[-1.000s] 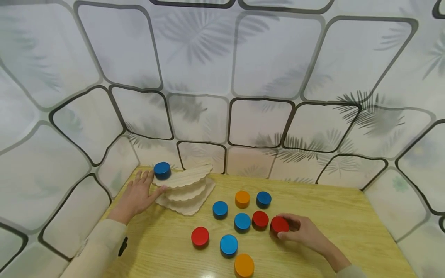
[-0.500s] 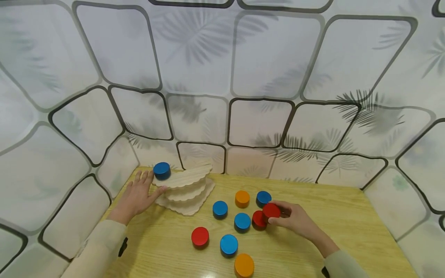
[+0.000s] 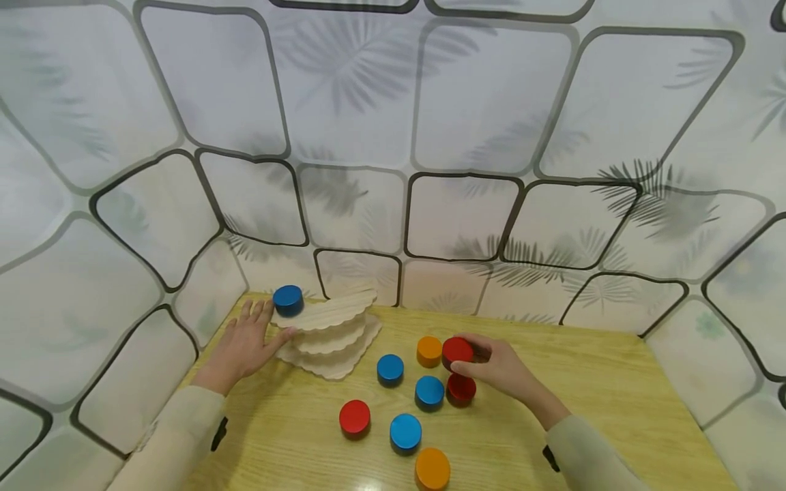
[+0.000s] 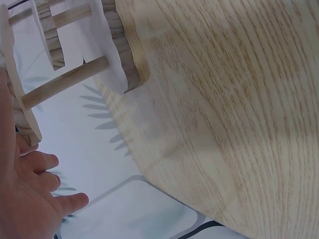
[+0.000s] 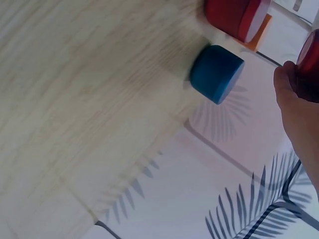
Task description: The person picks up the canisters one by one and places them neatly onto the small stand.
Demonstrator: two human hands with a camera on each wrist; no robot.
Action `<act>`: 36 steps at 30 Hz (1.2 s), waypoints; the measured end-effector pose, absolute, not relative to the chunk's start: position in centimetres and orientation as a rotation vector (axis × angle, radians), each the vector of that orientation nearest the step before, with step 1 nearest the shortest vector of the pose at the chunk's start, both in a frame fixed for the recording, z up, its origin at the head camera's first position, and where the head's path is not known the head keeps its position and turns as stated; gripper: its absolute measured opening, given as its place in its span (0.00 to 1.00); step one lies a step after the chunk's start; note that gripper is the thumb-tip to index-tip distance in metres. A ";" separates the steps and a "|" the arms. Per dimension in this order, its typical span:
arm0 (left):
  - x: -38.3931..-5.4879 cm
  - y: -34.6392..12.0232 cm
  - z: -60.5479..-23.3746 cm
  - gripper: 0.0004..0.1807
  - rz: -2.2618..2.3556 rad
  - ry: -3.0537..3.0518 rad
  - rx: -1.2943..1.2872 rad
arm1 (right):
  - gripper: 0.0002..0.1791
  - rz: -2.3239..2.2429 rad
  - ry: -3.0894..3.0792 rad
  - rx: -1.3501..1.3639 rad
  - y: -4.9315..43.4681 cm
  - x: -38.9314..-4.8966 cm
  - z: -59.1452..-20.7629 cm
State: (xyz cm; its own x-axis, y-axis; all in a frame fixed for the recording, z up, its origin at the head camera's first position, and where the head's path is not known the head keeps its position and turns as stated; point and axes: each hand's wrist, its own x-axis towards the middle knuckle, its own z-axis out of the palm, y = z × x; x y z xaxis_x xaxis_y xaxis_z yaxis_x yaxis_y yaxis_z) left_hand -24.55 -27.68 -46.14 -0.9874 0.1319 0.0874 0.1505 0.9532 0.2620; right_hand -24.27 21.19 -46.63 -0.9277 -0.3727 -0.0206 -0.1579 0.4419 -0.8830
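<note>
My right hand (image 3: 497, 372) pinches a red round block (image 3: 457, 350) between thumb and fingers. It is above the table, behind another red round block (image 3: 461, 389) and beside an orange one (image 3: 429, 351). In the right wrist view the held block shows at the right edge; a blue round block (image 5: 217, 74), hidden in the head view, stands on the table. My left hand (image 3: 245, 341) lies with spread fingers against the left of a wooden tiered stand (image 3: 331, 344), the thumb at its top board's edge. A blue round block (image 3: 288, 300) sits on that top board.
Several more round blocks stand on the wooden table (image 3: 295, 436): blue ones (image 3: 390, 369) in the middle, a red one (image 3: 355, 418) at left and an orange one (image 3: 432, 469) in front. A patterned white wall covering (image 3: 467, 218) encloses the table's back and sides.
My right hand has lifted the red round block from the right of the group and carried it left and back, past the other red one. My left hand has stayed in place.
</note>
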 end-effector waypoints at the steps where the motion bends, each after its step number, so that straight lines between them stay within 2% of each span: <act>1: -24.5 -27.7 -46.1 0.53 -0.414 -3.038 -0.220 | 0.36 -1.477 2.486 -0.472 20.9 -24.4 -46.5; 18: -24.7 -27.7 -46.3 0.53 -0.415 -3.034 -0.219 | 0.38 -1.444 2.518 -0.514 15.5 -26.9 -44.7; 36: -24.8 -27.8 -46.3 0.53 -0.423 -3.029 -0.219 | 0.31 -1.532 2.418 -0.668 7.6 -28.4 -43.0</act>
